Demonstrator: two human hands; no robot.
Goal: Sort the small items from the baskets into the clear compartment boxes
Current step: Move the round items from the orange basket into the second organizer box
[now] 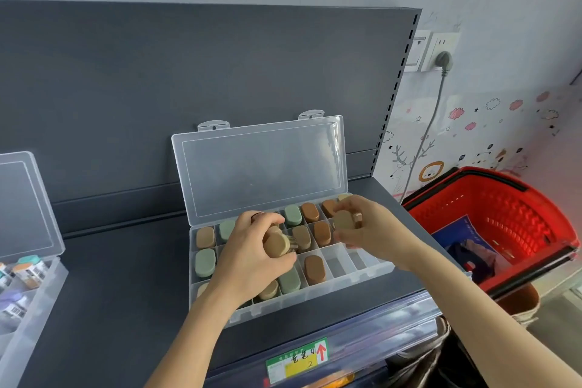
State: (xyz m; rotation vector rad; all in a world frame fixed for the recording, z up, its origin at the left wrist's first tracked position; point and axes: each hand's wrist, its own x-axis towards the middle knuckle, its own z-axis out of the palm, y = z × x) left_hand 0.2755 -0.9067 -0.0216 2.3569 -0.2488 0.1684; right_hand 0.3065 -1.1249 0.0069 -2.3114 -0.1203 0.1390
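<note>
A second clear box (28,230) sits at the left edge. At centre, over the open compartment box (315,296), my left hand (252,258) grips several tan oval pieces (277,244). My right hand (368,230) pinches one tan piece (344,220). The red basket (504,208) stands at the right.

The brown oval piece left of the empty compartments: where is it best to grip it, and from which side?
Probably pinch the top of the brown oval piece across its narrow width, from straight above: it stands on end, and dividers of the clear box enclose its lower part.
</note>
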